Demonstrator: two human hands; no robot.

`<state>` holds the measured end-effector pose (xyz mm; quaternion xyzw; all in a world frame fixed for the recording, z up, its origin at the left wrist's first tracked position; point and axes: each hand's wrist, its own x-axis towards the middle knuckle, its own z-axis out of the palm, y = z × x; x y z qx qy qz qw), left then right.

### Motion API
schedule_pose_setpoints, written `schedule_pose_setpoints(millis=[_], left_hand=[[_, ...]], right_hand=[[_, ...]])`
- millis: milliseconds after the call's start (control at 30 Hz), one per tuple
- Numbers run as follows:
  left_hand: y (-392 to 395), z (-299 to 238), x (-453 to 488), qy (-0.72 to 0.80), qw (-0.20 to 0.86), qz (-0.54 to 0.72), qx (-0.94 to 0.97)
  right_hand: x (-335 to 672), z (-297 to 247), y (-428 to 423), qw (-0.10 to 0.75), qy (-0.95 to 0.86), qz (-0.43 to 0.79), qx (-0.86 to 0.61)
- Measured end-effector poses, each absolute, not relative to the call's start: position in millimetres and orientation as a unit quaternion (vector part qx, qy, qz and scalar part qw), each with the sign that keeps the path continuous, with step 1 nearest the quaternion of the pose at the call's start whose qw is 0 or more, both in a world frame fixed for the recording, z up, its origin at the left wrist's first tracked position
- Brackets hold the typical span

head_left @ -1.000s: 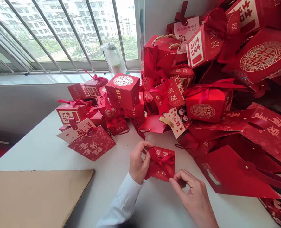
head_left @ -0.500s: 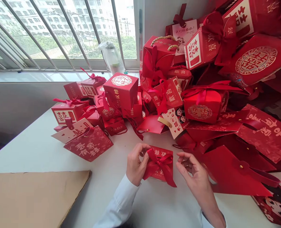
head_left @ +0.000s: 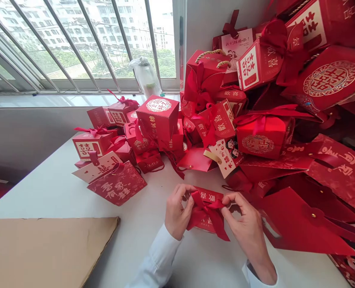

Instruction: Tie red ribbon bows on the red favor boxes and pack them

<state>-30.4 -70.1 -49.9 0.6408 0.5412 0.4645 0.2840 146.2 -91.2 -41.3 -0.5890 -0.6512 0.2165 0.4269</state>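
Observation:
A small red gift box [head_left: 209, 195] with gold characters lies on the white table before me, a dark red ribbon bow [head_left: 206, 208] tied across its top. My left hand [head_left: 179, 210] pinches the bow's left loop between thumb and fingers. On the other side, my right hand [head_left: 242, 218] has its thumb and forefinger closed on the right loop. Both ribbon tails hang free, one over the box's near right corner. The knot shows between my hands.
Red gift boxes [head_left: 157, 116] crowd the table's back, piling high on the right. A red flap bag [head_left: 300, 220] lies close to my right hand. A red bag with gold writing [head_left: 119, 184] stands at left. Brown cardboard [head_left: 51, 248] covers the near left.
My right hand has moved left and taken hold of the bow's right loop. My left hand keeps its pinch on the left loop. The view has shifted slightly.

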Motion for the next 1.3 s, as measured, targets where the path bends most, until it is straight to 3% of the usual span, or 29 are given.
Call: schedule_pose_setpoints(millis=[400, 933, 1300], left_hand=[[-72, -47, -25, 0.553, 0.218, 0.463, 0.657], [-75, -54, -22, 0.621, 0.144, 0.386, 0.667], [-74, -56, -22, 0.656, 0.152, 0.299, 0.676]], right_hand=[[132, -45, -95, 0.458, -0.647, 0.055, -0.607], [126, -62, -100, 0.469, -0.601, 0.122, -0.635], [125, -74, -100, 0.475, -0.569, 0.165, -0.651]])
